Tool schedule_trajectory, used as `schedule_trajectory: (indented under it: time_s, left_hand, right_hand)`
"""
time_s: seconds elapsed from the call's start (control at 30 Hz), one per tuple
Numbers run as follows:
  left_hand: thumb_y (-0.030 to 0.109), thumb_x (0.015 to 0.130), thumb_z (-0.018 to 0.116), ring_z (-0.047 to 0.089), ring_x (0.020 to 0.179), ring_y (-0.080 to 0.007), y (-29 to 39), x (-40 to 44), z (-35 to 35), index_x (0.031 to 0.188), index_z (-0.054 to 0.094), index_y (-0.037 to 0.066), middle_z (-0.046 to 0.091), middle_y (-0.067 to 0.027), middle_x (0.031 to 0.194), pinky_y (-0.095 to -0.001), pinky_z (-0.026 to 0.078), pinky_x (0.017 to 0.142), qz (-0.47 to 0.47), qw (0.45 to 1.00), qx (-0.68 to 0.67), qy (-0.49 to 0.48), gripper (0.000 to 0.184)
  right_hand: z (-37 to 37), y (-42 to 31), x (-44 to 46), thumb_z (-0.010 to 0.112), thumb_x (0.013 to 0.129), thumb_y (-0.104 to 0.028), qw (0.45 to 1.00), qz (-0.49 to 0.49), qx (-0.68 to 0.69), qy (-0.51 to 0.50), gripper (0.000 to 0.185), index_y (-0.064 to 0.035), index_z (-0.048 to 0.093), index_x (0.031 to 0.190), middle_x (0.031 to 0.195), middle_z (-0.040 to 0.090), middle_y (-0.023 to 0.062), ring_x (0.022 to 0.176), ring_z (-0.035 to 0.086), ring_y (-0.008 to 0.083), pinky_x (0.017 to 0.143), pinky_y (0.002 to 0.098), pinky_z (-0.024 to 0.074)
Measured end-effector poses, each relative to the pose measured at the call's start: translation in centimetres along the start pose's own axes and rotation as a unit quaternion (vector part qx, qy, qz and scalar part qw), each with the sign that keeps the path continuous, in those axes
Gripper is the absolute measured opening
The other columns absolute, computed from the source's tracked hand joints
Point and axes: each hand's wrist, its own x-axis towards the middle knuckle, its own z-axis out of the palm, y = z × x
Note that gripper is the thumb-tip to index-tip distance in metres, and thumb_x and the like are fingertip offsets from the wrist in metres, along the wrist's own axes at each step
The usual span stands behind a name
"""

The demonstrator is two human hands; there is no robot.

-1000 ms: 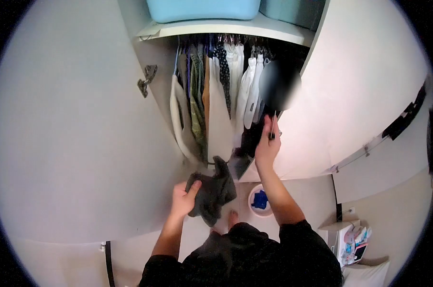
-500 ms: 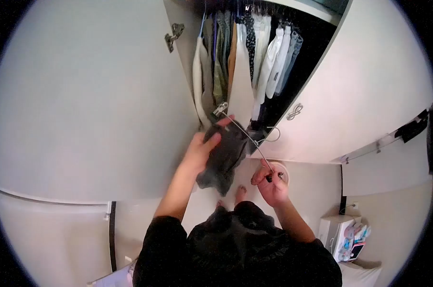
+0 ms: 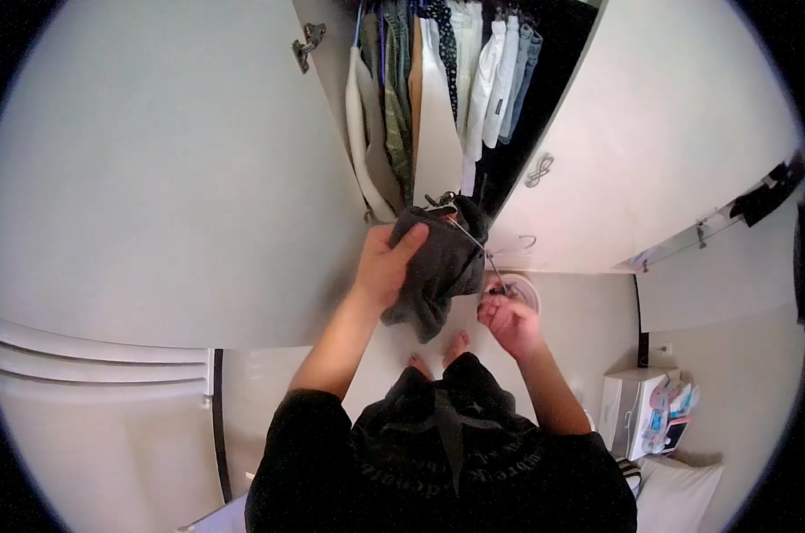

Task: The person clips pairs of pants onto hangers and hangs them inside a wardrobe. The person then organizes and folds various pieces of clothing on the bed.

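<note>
A dark grey garment (image 3: 434, 271) hangs bunched in front of the wardrobe. My left hand (image 3: 386, 266) is closed on its left side, thumb over the cloth. My right hand (image 3: 510, 322) is closed around the near end of a metal clip hanger (image 3: 485, 252), where a dark clip shows between the fingers. The hanger's bar slants up and left across the garment, and its far clip lies at the garment's upper edge. Whether that clip bites the cloth I cannot tell. The hanger's hook points to the right.
Behind my hands, several clothes (image 3: 434, 115) hang in the open wardrobe. A left door (image 3: 171, 178) and a right door (image 3: 651, 115) flank it. A round pinkish-white container (image 3: 529, 289) stands on the floor beyond my right hand. A white cabinet (image 3: 629, 400) with items on top is at lower right.
The hanger's far clip has come to the garment's top edge, and my left hand has shifted along the cloth. My right fingers have closed more around the hanger's near end.
</note>
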Motion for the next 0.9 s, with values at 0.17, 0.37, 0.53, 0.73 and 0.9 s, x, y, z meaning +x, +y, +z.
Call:
schedule_trajectory:
  time_s: [0.17,0.37,0.53,0.73,0.9]
  left_hand:
    - [0.022,0.1,0.065,0.063,0.089,-0.0106,-1.0,-0.3,1.7,0.115,0.07,-0.003,0.072,-0.0035,0.101,-0.0271,0.052,0.083,0.011,0.997,0.066,0.033,0.029]
    - [0.019,0.1,0.064,0.061,0.086,-0.0085,-0.5,-1.0,5.7,0.113,0.069,-0.002,0.071,-0.0008,0.098,-0.0251,0.05,0.079,-0.002,0.975,0.222,-0.008,0.025]
    - [0.017,0.099,0.064,0.06,0.087,-0.0098,-2.2,-0.7,6.5,0.112,0.068,-0.002,0.071,-0.0027,0.096,-0.0269,0.049,0.081,0.013,0.967,0.25,-0.046,0.024]
    - [0.014,0.096,0.065,0.061,0.088,-0.0125,-3.0,-1.4,8.4,0.11,0.069,-0.002,0.07,-0.006,0.095,-0.0292,0.049,0.083,0.018,0.961,0.271,-0.053,0.022]
    - [0.012,0.094,0.068,0.062,0.087,-0.0116,-2.6,-1.8,9.9,0.103,0.069,-0.002,0.07,-0.0034,0.09,-0.0278,0.05,0.082,0.14,0.899,0.411,-0.051,0.017]
  right_hand:
    - [-0.1,-3.2,-0.4,0.057,0.092,-0.014,0.864,-0.393,-0.234,0.212,0.036,-0.0028,0.058,0.126,0.123,0.061,0.0143,0.113,0.059,0.0307,0.098,0.0378,0.0454]
    - [11.5,-10.2,-2.1,0.066,0.089,-0.002,0.667,-0.453,-0.592,0.021,0.039,-0.0001,0.06,0.128,0.125,0.062,0.0134,0.113,0.058,0.0204,0.099,0.0348,0.0448]
    - [12.2,-10.8,-0.6,0.071,0.089,-0.006,0.787,-0.329,-0.519,-0.048,0.034,-0.001,0.067,0.122,0.113,0.068,0.01,0.096,0.063,0.0153,0.089,0.0289,0.0491]
    - [12.3,-12.1,-2.0,0.072,0.088,-0.004,0.756,-0.346,-0.553,-0.053,0.025,-0.0053,0.07,0.114,0.097,0.069,0.0062,0.086,0.063,0.0114,0.076,0.0258,0.051]
    - [10.7,-13.6,-3.1,0.07,0.09,-0.001,0.809,-0.341,-0.476,-0.043,0.02,-0.0018,0.069,0.11,0.093,0.067,0.0065,0.081,0.064,0.0117,0.072,0.0251,0.0528]
